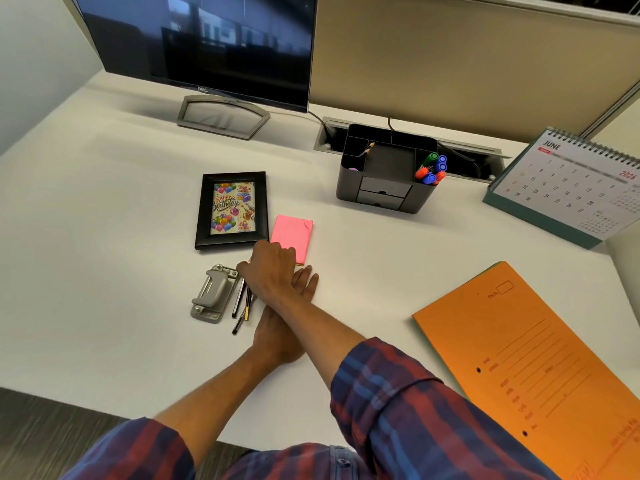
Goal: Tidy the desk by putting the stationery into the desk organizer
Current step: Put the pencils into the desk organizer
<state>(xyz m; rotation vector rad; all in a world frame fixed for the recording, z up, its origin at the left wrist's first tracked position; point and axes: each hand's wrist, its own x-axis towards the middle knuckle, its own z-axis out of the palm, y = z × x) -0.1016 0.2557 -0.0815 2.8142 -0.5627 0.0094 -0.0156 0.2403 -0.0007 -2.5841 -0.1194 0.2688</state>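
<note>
Several dark pencils (241, 304) lie on the white desk beside a grey hole punch (210, 293). My right hand (268, 270) reaches across over their upper ends, its fingers curled down around one; a pencil tip pokes out beside the knuckles. Below that forearm, my left hand (278, 336) lies flat on the desk, fingers straight, holding nothing. A pink sticky-note pad (293, 235) sits just beyond my right hand. At the back stands the black desk organizer (349, 188), with coloured markers (433, 168) in its right slot and two pencils (367, 149) in a left one.
A black photo frame (232, 211) lies left of the pad. An orange file folder (519, 358) covers the near right of the desk, and a desk calendar (568, 185) stands at the far right. A monitor (207, 46) and a cable tray (460, 150) are behind.
</note>
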